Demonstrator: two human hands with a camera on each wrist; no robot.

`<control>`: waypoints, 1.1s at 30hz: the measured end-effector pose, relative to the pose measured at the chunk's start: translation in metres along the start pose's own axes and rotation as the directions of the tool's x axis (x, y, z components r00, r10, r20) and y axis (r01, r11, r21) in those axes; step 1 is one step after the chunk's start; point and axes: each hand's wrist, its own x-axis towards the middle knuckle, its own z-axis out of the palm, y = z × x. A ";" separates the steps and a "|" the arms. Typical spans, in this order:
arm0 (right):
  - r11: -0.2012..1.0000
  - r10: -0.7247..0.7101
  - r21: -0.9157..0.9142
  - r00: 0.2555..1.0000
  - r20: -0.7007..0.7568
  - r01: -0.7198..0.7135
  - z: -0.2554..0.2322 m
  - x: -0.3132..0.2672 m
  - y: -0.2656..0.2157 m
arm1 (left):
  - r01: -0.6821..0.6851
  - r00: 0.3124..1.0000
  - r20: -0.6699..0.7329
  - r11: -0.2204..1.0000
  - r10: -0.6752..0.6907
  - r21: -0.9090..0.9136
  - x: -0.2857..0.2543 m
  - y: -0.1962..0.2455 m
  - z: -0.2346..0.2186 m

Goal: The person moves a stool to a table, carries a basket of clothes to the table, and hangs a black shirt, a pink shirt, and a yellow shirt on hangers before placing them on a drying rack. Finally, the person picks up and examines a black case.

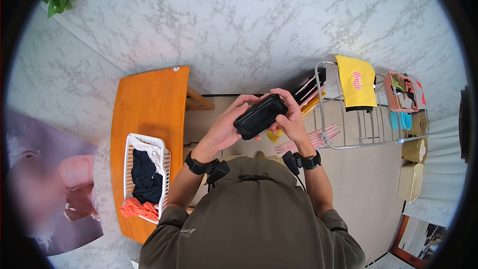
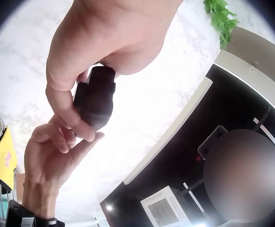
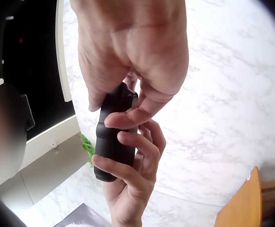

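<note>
A black, rounded oblong object (image 1: 260, 116) is held in front of the body by both hands, tilted with its right end higher in the head view. The left hand (image 1: 227, 125) grips its left end, fingers curled along the far edge. At the other end the right hand (image 1: 294, 119) holds it with fingers over the top and thumb at the near side. In the left wrist view the left hand (image 2: 95, 52) curls round the dark object (image 2: 96, 98). The right wrist view has the right hand (image 3: 132, 56) above the object (image 3: 116, 137), fingers on its side.
An orange table (image 1: 149, 99) at left bears a white basket (image 1: 167, 167) of dark, white and orange clothes. At right stands a metal rack (image 1: 358, 144) with a yellow cloth (image 1: 356, 82) and a pink basket (image 1: 393, 104). Pink hangers (image 1: 298, 143) lie beside the rack.
</note>
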 end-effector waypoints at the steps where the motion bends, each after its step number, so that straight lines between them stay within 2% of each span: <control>1: 0.999 -0.034 0.025 0.999 0.003 0.034 -0.002 0.001 0.003 | -0.002 1.000 -0.003 1.000 0.002 0.000 0.000 0.000 0.001; 3: 0.996 -0.068 0.053 0.998 0.009 0.067 -0.002 0.002 0.005 | -0.071 0.994 -0.084 0.997 0.071 0.009 -0.001 0.000 0.003; 5: 0.990 -0.135 0.029 0.990 -0.040 0.136 -0.001 0.002 0.005 | -0.120 0.988 -0.093 0.991 0.125 0.063 -0.004 0.001 -0.001; 7: 0.991 -0.133 0.016 0.989 -0.060 0.134 -0.003 0.001 0.005 | -0.167 0.980 -0.094 0.979 0.178 0.115 -0.007 0.001 -0.007; 10: 0.993 -0.114 0.010 0.992 -0.055 0.115 -0.004 0.002 0.004 | -0.128 0.989 -0.044 0.973 0.139 0.194 -0.009 -0.003 -0.020; 12: 0.995 -0.094 0.017 0.995 -0.027 0.095 -0.003 0.003 0.002 | -0.058 0.995 0.084 0.998 0.056 0.015 -0.006 -0.005 -0.027; 13: 0.998 -0.064 -0.013 0.998 -0.018 0.064 0.000 0.004 0.000 | -0.059 0.995 0.083 0.998 0.058 0.014 -0.005 -0.005 -0.028; 15: 0.999 -0.032 -0.043 0.999 -0.011 0.032 0.007 0.005 -0.006 | 0.075 0.986 0.156 0.988 -0.054 -0.136 -0.003 -0.006 -0.023; 17: 0.989 0.070 -0.126 0.997 -0.020 -0.072 0.013 0.006 -0.014 | 0.095 0.988 0.136 0.986 -0.075 -0.140 -0.004 -0.008 -0.012; 18: 0.989 0.071 -0.126 0.997 -0.023 -0.073 0.013 0.006 -0.016 | 0.113 0.989 0.116 0.983 -0.097 -0.142 -0.005 -0.010 -0.008; 20: 0.933 0.191 -0.309 0.982 -0.017 -0.186 0.011 0.007 -0.020 | 0.094 0.986 0.143 0.991 -0.080 -0.094 -0.005 -0.015 -0.010; 21: 0.933 0.191 -0.308 0.981 -0.019 -0.188 0.012 0.008 -0.023 | 0.070 0.983 0.172 0.997 -0.061 -0.045 -0.005 -0.019 -0.012; 23: 0.881 0.247 -0.423 0.969 0.026 -0.213 0.014 0.011 -0.028 | 0.096 0.983 0.162 0.995 -0.088 -0.042 -0.005 -0.020 -0.016; 25: 0.884 0.254 -0.414 0.966 0.039 -0.216 0.013 0.013 -0.027 | 0.075 0.973 0.216 0.997 -0.077 0.021 -0.006 -0.011 -0.007; 26: 0.919 0.198 -0.340 0.980 -0.034 -0.198 0.017 0.014 -0.027 | 0.074 0.973 0.216 0.997 -0.077 0.021 -0.005 -0.011 -0.008; 27: 0.949 0.148 -0.266 0.983 -0.111 -0.173 0.020 0.014 -0.027 | 0.010 0.985 0.170 0.999 -0.017 0.043 -0.004 -0.013 -0.010; 28: 0.948 0.149 -0.265 0.983 -0.109 -0.174 0.019 0.013 -0.025 | -0.055 0.991 0.125 0.996 0.046 0.068 -0.003 -0.013 -0.011; 29: 0.964 0.096 -0.229 0.979 -0.182 -0.137 0.016 0.012 -0.019 | -0.058 0.991 0.122 0.996 0.050 0.069 -0.004 -0.013 -0.011; 30: 0.976 0.046 -0.194 0.966 -0.256 -0.098 0.014 0.010 -0.013 | -0.121 0.990 0.073 0.991 0.118 0.048 -0.006 -0.012 -0.009; 31: 0.977 0.046 -0.192 0.967 -0.251 -0.096 0.014 0.008 -0.008 | -0.185 0.983 0.023 0.982 0.184 0.032 -0.007 -0.011 -0.007; 33: 0.978 0.026 -0.199 0.982 -0.187 -0.064 0.017 -0.001 -0.002 | -0.237 0.971 0.012 0.970 0.237 0.047 -0.005 -0.009 -0.006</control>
